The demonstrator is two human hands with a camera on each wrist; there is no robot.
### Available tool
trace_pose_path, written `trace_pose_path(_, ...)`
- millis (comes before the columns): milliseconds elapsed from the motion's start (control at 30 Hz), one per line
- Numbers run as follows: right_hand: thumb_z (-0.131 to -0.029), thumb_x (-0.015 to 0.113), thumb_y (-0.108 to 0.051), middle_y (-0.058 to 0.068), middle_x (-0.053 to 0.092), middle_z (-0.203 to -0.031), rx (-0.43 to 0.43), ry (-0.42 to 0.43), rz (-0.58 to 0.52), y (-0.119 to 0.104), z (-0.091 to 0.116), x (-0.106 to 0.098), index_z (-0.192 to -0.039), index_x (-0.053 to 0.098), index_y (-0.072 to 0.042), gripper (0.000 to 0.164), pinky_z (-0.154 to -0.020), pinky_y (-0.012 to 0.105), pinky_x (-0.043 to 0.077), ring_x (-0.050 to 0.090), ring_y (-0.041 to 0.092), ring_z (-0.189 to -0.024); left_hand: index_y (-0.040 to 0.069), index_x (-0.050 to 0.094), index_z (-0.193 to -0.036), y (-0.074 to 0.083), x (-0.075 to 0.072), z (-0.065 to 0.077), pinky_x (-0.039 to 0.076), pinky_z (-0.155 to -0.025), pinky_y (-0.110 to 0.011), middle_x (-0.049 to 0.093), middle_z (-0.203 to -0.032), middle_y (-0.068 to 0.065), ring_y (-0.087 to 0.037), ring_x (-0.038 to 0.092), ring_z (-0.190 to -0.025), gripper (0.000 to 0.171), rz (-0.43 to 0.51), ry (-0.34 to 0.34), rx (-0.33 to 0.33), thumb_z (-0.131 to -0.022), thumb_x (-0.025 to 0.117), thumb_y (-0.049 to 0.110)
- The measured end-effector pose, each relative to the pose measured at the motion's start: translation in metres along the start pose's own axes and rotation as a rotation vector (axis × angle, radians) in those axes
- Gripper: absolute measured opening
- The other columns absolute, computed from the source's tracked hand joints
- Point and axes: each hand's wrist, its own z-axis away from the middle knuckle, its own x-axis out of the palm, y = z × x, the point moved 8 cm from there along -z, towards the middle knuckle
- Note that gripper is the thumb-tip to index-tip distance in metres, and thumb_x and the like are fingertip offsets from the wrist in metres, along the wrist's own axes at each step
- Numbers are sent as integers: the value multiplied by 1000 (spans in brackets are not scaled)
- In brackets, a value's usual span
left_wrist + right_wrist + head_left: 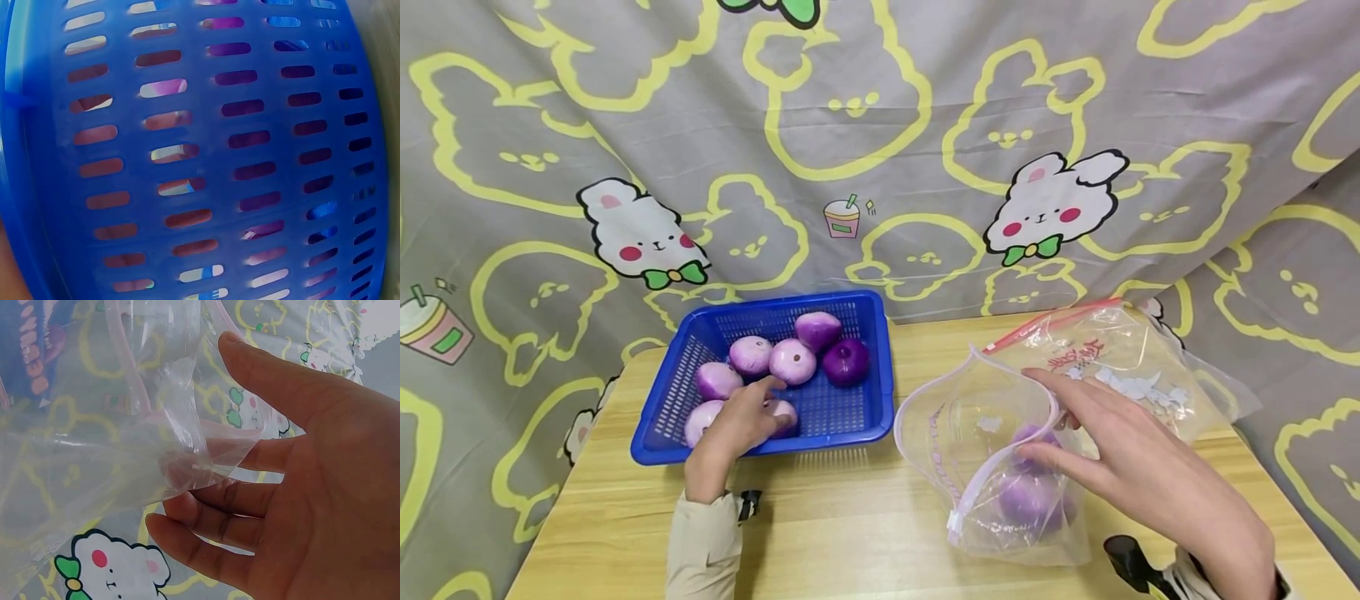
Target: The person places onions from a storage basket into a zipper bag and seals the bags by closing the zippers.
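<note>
Inside the blue basket (850, 437), near its front edge, my left hand (741, 421) curls round an onion (785, 418), while right of the basket my right hand (1138, 454), thumb spread wide, holds a clear zip bag (966, 442) (best gaping basket-ward) by its rim.

Head view is bright; wrist views dimmer.

Left grip (739, 423), fingers (763, 390) bent, right grip (1142, 458), thumb (1063, 460) spread
</note>
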Motion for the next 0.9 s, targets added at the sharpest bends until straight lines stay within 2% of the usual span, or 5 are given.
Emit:
trace_pose_path(333,-89,69,-53,-15,60,-111,-3,5,2,1,0,0,-147,43,-31,68,-79,41,52,58,4,-94,0,68,-111,11,-7,-2,50,-79,-47,70,-94,-12,-27,62,-83,35,21,109,98,-81,82,12)
trace_pose_path(900,-88,70,-52,-14,60,-106,3,12,-3,1,2,-1,-148,43,-29,70,-81,45,50,59,7,-94,1,68,-113,18,-10,-3,49,-82,-46,71,-101,-13,-27,61,-86,34,33,129,94,-83,81,12)
